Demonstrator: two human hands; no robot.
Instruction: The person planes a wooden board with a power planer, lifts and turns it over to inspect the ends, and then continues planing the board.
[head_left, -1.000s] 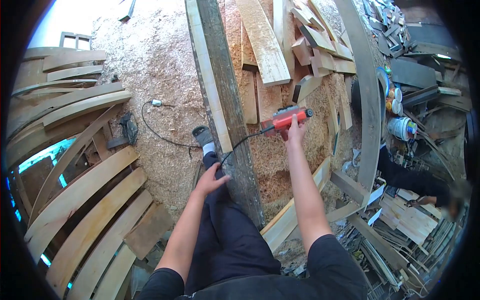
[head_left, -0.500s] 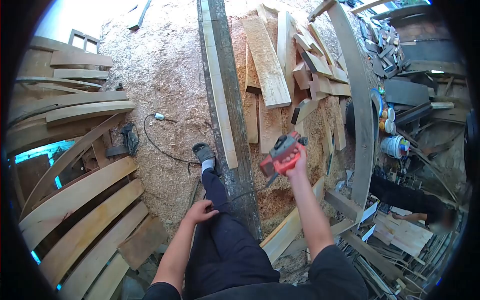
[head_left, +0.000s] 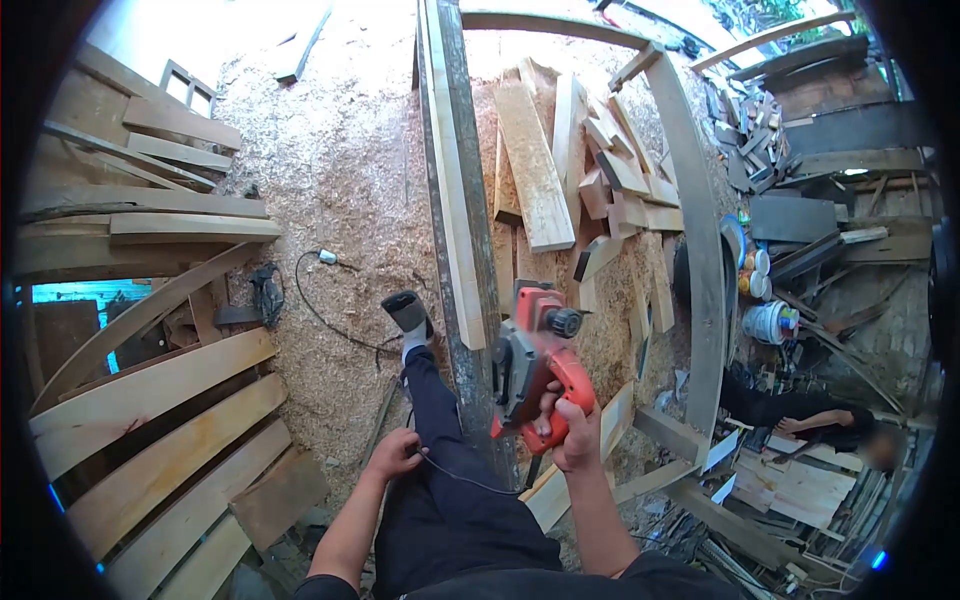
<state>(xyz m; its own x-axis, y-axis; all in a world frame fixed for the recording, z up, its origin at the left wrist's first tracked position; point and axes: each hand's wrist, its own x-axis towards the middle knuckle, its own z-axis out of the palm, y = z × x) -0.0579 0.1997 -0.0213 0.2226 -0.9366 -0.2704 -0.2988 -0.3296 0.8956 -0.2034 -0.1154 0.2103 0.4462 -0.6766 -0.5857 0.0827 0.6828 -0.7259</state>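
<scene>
My right hand [head_left: 568, 428] grips the handle of an orange electric planer [head_left: 532, 361], held up in the air just right of a long dark beam [head_left: 470, 250]. A pale narrow plank [head_left: 452, 190] lies along the beam's top. My left hand [head_left: 393, 453] rests closed on my left thigh, touching the planer's black cord [head_left: 455, 478], which runs across my lap. My left leg stretches forward, its foot [head_left: 410, 312] beside the beam on the sawdust.
Sawdust covers the floor. Curved planks [head_left: 150, 400] are stacked at left. Loose boards and offcuts [head_left: 590, 180] lie right of the beam, beside a long curved timber [head_left: 700, 250]. Another person's arm [head_left: 790, 412] reaches over boards at lower right. Paint cans [head_left: 770, 320] stand nearby.
My right hand has pulled the planer back toward me and turned it upright. My left hand slid down my thigh toward my body. The view has tilted forward.
</scene>
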